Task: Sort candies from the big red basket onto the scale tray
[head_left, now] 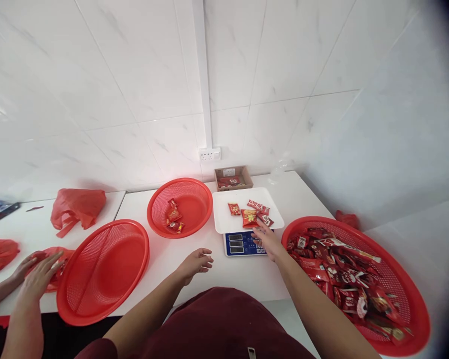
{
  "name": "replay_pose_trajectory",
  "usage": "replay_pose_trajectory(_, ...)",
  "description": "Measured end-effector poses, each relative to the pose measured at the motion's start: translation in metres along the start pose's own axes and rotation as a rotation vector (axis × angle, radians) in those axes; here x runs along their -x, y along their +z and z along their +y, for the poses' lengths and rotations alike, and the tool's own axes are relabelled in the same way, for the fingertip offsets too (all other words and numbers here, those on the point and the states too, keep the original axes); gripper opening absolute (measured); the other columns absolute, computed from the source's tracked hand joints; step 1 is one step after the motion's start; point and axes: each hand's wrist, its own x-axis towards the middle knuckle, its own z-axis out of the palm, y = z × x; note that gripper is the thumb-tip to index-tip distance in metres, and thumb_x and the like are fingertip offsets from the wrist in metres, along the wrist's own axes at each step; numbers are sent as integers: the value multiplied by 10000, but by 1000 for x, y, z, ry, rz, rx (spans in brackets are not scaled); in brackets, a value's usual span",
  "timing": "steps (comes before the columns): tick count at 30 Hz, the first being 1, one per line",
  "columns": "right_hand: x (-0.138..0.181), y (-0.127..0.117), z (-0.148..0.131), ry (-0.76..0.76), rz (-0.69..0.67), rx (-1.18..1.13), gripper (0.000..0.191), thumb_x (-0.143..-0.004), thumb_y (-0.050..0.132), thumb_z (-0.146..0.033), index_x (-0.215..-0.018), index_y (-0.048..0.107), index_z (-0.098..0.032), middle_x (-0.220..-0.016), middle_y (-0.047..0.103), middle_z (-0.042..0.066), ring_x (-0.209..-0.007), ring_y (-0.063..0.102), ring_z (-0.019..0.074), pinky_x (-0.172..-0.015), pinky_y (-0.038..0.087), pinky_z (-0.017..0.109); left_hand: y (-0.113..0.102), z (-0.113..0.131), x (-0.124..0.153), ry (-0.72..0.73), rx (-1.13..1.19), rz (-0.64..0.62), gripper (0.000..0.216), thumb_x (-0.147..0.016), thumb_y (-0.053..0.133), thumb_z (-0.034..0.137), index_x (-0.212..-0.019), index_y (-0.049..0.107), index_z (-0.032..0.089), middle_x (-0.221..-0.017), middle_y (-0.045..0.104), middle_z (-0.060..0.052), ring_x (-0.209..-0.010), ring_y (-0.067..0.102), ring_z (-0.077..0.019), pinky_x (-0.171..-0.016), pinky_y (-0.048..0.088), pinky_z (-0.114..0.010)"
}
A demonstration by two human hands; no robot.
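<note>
My right hand (pixel 268 240) reaches to the front edge of the white tray (pixel 224 219) of a blue-faced scale (pixel 243 244), fingers apart, tips touching a small red snack packet (pixel 265 220). A few more red packets (pixel 250 215) lie on that tray. My left hand (pixel 196 262) hovers over the white table, fingers loosely curled and apart, holding nothing. At the right a big red basket (pixel 411 299) holds several red snack packets (pixel 340 279).
A red basket (pixel 194 199) behind my left hand has a few packets in it. An empty red basket (pixel 105 269) lies at the left. A cardboard box (pixel 232 177) sits by the wall. Another person's hands (pixel 37 274) press on red plastic bags (pixel 77 205) at far left.
</note>
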Motion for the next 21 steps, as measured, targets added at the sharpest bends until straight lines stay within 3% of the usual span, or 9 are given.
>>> replay_pose_trajectory(11,-10,-10,3,34,-1,-68,257,-770,621,-255,-1024,643,-233,-1239,612,38,-857,654,115,-595,538,176,1,5,-6,-1,16,38,455,-675,655,349,-1069,535,156,-1008,590,-88,-859,575,-161,-798,443,-305)
replay_pose_trajectory(17,-3,-17,12,33,-56,-79,199,-760,629,-298,-941,677,-230,-1175,659,29,-829,663,125,-604,537,200,4,4,-4,-16,33,52,501,-632,693,398,-1048,544,162,-995,598,-87,-854,577,-169,-805,437,-320)
replay_pose_trajectory(19,-3,-22,17,25,-101,-8,254,-753,630,-319,-986,676,-229,-1158,671,40,-842,672,143,-638,546,230,4,3,-3,-19,39,56,514,-619,702,412,-1041,544,165,-990,598,-83,-852,574,-167,-803,435,-317)
replay_pose_trajectory(21,-7,-28,19,-56,-109,216,315,-759,608,-354,-1045,668,-236,-1107,693,43,-838,680,167,-674,555,279,3,2,-4,-19,42,61,516,-620,701,423,-1039,543,166,-989,597,-81,-851,571,-162,-800,434,-312)
